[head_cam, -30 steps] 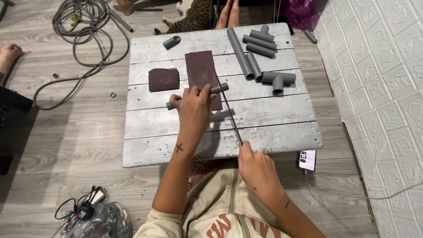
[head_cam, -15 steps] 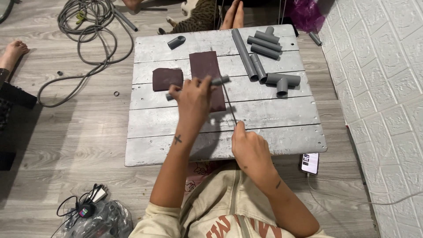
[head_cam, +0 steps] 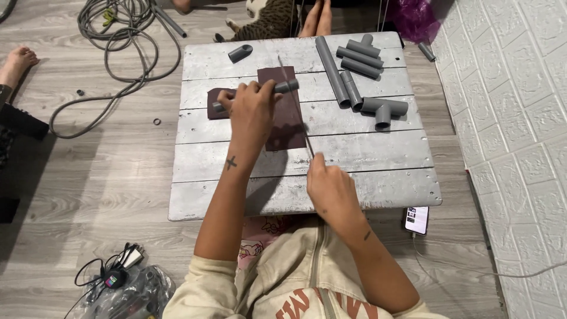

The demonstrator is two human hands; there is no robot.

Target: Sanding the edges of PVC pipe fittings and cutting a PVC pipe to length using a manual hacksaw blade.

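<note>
The left hand point(head_cam: 251, 112) clamps a short grey pipe point(head_cam: 287, 87) flat over the dark sandpaper sheet point(head_cam: 286, 127) on the white plank table point(head_cam: 378, 153) — pinned so it can't roll — while the right hand point(head_cam: 331, 189) grips a thin saw blade point(head_cam: 295, 100) laid across it.

A smartphone point(head_cam: 416, 220) lies on the wood floor just below the grey table's point(head_cam: 378, 189) right front corner, its lit rectangular screen mostly white with coloured patches, a white cable trailing from its lower end.
</note>
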